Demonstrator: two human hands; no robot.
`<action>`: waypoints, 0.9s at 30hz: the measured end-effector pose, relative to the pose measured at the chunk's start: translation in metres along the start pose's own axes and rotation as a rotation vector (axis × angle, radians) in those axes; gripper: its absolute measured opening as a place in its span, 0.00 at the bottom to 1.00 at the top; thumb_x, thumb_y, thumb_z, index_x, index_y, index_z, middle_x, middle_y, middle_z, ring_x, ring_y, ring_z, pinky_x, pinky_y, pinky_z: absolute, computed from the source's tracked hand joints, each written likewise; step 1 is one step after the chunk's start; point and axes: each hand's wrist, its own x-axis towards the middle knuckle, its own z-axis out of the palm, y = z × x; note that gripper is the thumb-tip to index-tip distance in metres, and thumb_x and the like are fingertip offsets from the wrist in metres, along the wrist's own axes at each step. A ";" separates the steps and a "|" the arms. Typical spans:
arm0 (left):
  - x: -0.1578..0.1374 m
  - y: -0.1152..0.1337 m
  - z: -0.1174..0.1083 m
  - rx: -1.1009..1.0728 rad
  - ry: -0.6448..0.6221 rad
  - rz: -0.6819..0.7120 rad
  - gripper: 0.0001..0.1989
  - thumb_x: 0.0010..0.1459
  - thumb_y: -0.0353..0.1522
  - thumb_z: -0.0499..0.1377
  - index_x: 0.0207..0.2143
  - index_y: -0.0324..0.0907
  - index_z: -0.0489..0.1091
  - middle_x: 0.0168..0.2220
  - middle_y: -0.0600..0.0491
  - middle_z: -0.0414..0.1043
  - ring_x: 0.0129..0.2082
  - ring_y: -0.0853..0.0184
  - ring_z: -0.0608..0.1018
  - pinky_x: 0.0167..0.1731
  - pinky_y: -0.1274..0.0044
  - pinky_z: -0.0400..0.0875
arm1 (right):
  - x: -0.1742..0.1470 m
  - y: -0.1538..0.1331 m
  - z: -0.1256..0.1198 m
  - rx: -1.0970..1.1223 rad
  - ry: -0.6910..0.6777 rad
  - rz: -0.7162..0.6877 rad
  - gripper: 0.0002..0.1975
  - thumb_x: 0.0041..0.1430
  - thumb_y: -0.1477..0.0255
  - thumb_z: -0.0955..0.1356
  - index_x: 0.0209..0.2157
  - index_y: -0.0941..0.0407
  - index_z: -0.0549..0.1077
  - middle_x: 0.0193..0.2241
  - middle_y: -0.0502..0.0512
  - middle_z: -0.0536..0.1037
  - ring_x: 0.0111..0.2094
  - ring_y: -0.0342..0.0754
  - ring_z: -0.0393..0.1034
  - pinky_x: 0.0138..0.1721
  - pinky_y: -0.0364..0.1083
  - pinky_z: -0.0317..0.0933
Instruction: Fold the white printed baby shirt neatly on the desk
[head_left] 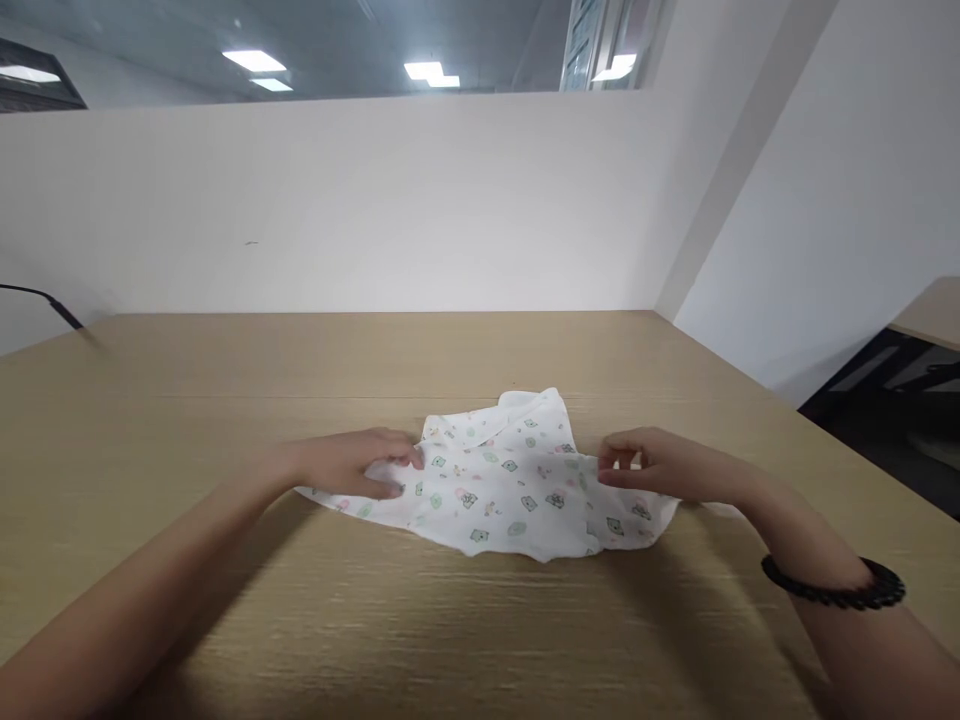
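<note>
A white baby top point(517, 490) printed with small bears and green and pink motifs lies spread on the wooden table. Its sleeves reach out left and right, and the collar end points away from me. Over the left sleeve is my left hand point(356, 462), open, with thumb and fingers apart and fingertips at the cloth. My right hand point(652, 465) is above the right sleeve, its fingers loosely curled and the thumb close below them. A gap shows between those fingers, and no cloth is visibly lifted in either hand. A black beaded bracelet point(832, 585) circles my right wrist.
The table point(360, 360) ends at a low white partition point(375, 210) with glass above it. On the left, a black cable point(56, 305) hangs over the table's edge. Another table point(934, 312) stands beyond the right edge.
</note>
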 end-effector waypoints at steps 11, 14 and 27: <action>-0.008 0.012 0.004 0.005 -0.245 -0.219 0.10 0.55 0.39 0.59 0.32 0.42 0.63 0.31 0.56 0.67 0.29 0.67 0.69 0.26 0.79 0.58 | -0.001 0.007 0.007 -0.070 -0.201 0.169 0.08 0.47 0.68 0.69 0.21 0.56 0.68 0.21 0.49 0.72 0.23 0.45 0.63 0.24 0.44 0.49; 0.001 0.027 0.012 0.032 -0.132 -0.046 0.10 0.62 0.39 0.54 0.33 0.42 0.65 0.34 0.54 0.68 0.33 0.66 0.71 0.30 0.78 0.62 | 0.010 -0.006 0.017 -0.073 0.067 -0.018 0.13 0.57 0.65 0.65 0.22 0.55 0.61 0.21 0.48 0.67 0.23 0.44 0.58 0.24 0.44 0.48; 0.027 0.012 0.043 0.247 0.190 0.111 0.33 0.67 0.49 0.46 0.68 0.51 0.38 0.70 0.51 0.39 0.69 0.54 0.44 0.66 0.60 0.35 | 0.055 0.003 0.073 -0.309 0.435 -0.335 0.20 0.65 0.69 0.57 0.57 0.55 0.63 0.62 0.60 0.61 0.64 0.57 0.51 0.60 0.60 0.50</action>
